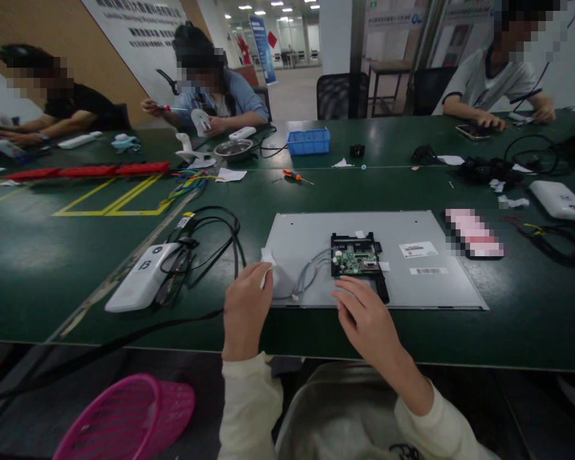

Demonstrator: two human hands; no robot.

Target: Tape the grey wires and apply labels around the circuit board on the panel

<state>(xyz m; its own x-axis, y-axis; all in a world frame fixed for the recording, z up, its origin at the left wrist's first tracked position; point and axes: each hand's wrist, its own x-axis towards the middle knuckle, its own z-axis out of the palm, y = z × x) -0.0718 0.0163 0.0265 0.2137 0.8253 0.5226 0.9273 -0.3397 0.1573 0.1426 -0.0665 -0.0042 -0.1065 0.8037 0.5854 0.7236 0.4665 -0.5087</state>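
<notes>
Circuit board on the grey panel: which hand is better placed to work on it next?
Probably the right hand: its fingers rest just below the circuit board. The left hand pinches a white piece at the panel's left edge.

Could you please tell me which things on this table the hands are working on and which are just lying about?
In hand:
left hand pinching white tape piece
right hand on grey panel
circuit board
grey wires

Lying about:
orange screwdriver
blue bin
white device
pink basket

Colours around the grey panel (412,233)

It had a green circuit board (357,262) on it; table (52,255) under it was dark green, blue tray (308,141) beyond, pink basket (124,415) below-left.
</notes>
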